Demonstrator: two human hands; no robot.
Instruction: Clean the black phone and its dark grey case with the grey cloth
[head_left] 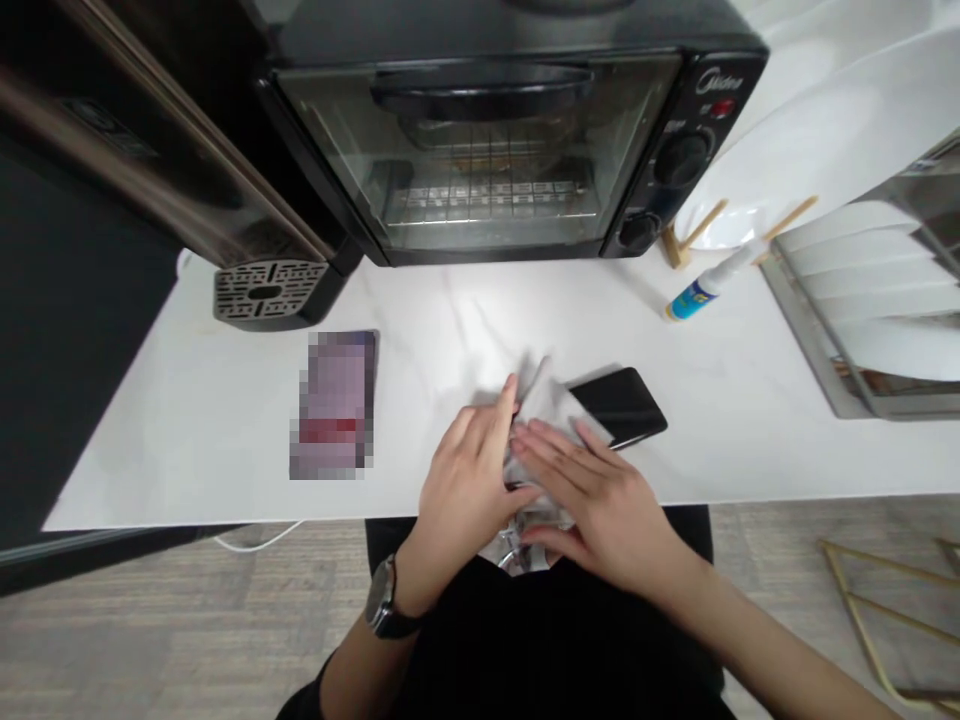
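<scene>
My left hand (469, 480), with a watch on its wrist, and my right hand (592, 490) both press and pinch a crumpled sheet of thin white or silvery wrapping (544, 400) at the near edge of the white counter (225, 440). The sheet hangs partly over the edge toward my lap. A black phone (626, 405) lies right behind the sheet, partly under it, just beyond my right fingers. What lies inside the sheet is hidden.
A second phone with a blurred screen (335, 405) lies to the left. A black toaster oven (517, 130) stands at the back, a dark appliance with a drip grate (266, 290) at the left. A small white bottle (709, 285) and a dish rack (870, 300) are at the right.
</scene>
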